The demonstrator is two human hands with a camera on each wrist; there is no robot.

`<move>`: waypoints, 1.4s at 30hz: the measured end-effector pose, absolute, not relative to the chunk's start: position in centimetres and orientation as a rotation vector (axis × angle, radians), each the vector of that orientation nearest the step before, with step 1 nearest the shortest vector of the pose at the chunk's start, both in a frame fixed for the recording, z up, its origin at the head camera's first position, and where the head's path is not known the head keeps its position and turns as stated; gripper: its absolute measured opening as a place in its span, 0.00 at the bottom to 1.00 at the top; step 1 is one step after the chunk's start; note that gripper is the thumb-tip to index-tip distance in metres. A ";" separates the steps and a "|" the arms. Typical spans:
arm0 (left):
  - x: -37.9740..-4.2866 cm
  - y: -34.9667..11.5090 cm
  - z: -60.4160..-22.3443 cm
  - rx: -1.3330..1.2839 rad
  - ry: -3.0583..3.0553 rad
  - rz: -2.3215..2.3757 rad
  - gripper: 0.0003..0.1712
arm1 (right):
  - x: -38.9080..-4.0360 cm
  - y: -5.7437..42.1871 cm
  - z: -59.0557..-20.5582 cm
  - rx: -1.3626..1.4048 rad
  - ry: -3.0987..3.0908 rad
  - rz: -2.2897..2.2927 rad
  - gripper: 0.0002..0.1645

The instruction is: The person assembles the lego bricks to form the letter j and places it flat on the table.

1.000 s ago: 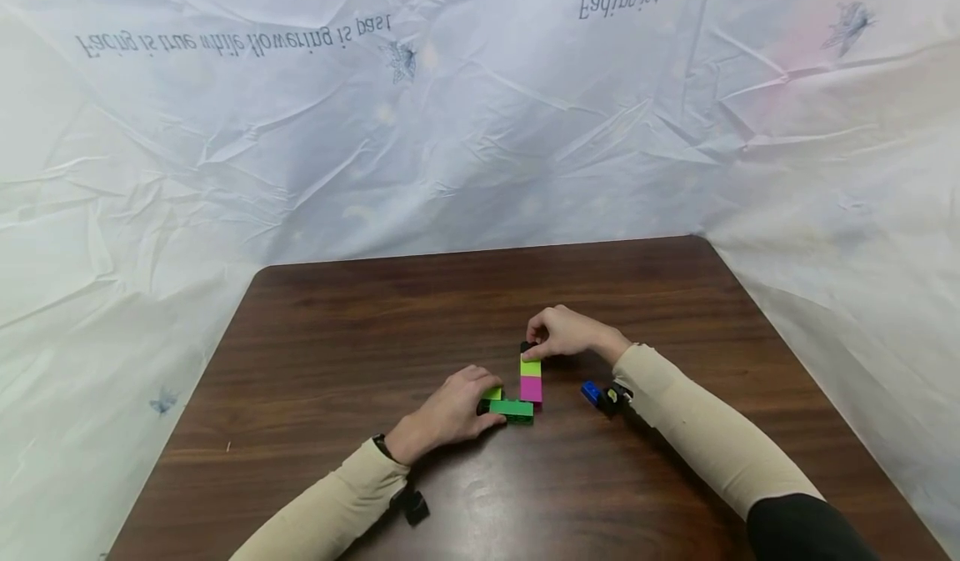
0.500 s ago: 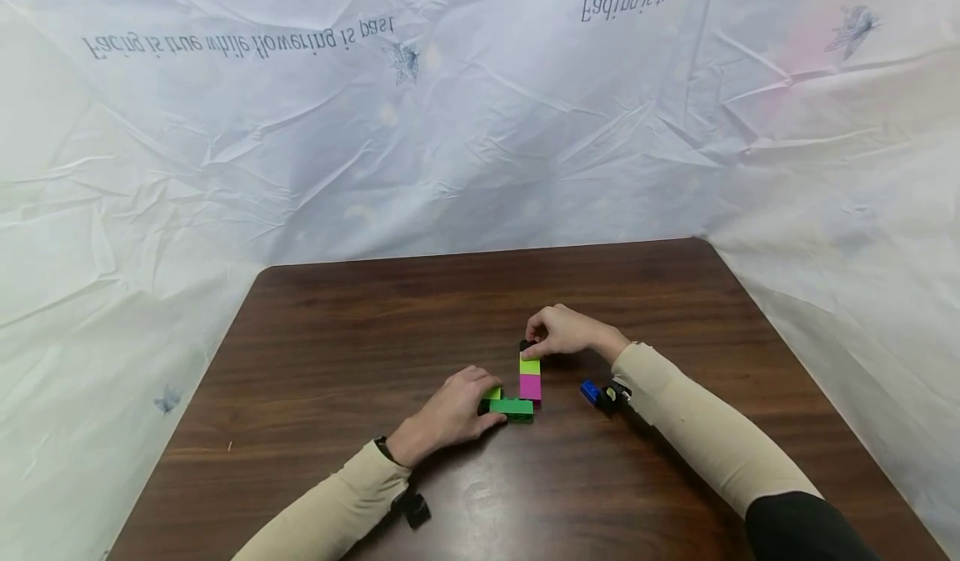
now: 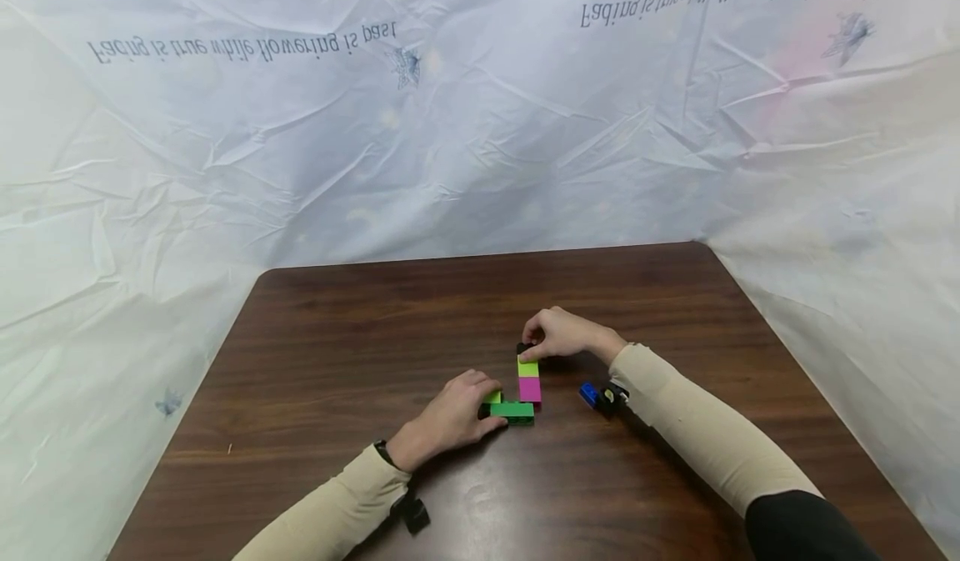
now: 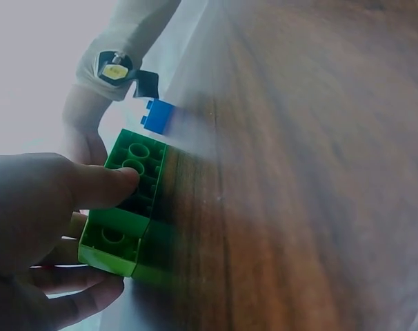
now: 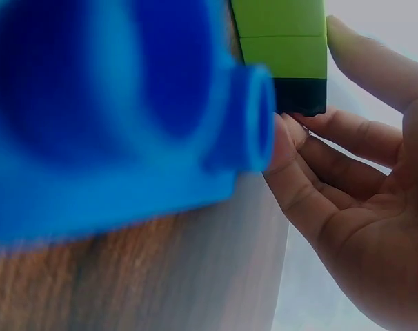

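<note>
Near the table's middle, my left hand [image 3: 453, 407] grips a green toy brick [image 3: 513, 412] lying on its side. Its thumb [image 4: 116, 181] presses the hollow underside, where round tubes show. A lime brick [image 4: 112, 252] adjoins the green one under the fingers. A row of joined bricks extends away from the green brick's right end: magenta [image 3: 529, 390] nearest, then lime [image 3: 528, 368], with black [image 3: 525, 347] at the far end. My right hand [image 3: 564, 330] pinches this row at its far end, thumb at the lime part and fingertips by the black brick [image 5: 300, 95].
A loose blue brick [image 3: 588, 393] lies right of the row, close to the right wrist's black camera [image 3: 612, 398]; it looms large in the right wrist view. Another black camera [image 3: 412, 513] hangs below the left wrist. White sheeting [image 3: 480, 169] surrounds the brown wooden table [image 3: 360, 319].
</note>
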State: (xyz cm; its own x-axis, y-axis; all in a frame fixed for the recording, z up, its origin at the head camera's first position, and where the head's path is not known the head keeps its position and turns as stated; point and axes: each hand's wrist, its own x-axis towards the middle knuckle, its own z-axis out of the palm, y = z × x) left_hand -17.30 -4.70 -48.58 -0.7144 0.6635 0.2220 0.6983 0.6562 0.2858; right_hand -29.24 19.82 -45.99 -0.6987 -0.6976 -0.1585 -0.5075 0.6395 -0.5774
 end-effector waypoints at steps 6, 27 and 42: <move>-17.3 -4.7 -48.5 -1.144 -2.751 -0.542 0.26 | -29.2 19.8 -45.9 -0.950 2.505 -0.713 0.19; -16.9 -4.7 -48.5 -1.106 -2.808 -0.515 0.30 | -27.6 22.6 -45.0 -0.951 2.578 -0.847 0.28; -16.9 -4.6 -48.7 -1.102 -2.807 -0.533 0.29 | -24.2 24.7 -43.9 -0.884 2.696 -0.883 0.28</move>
State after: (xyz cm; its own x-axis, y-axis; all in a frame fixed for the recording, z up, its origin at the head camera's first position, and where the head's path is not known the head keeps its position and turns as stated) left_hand -16.91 -4.64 -48.69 -0.7382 0.6451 0.1973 0.6725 0.6808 0.2903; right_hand -24.19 24.70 -43.89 -0.8099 -0.5862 0.0218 -0.4856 0.6491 -0.5855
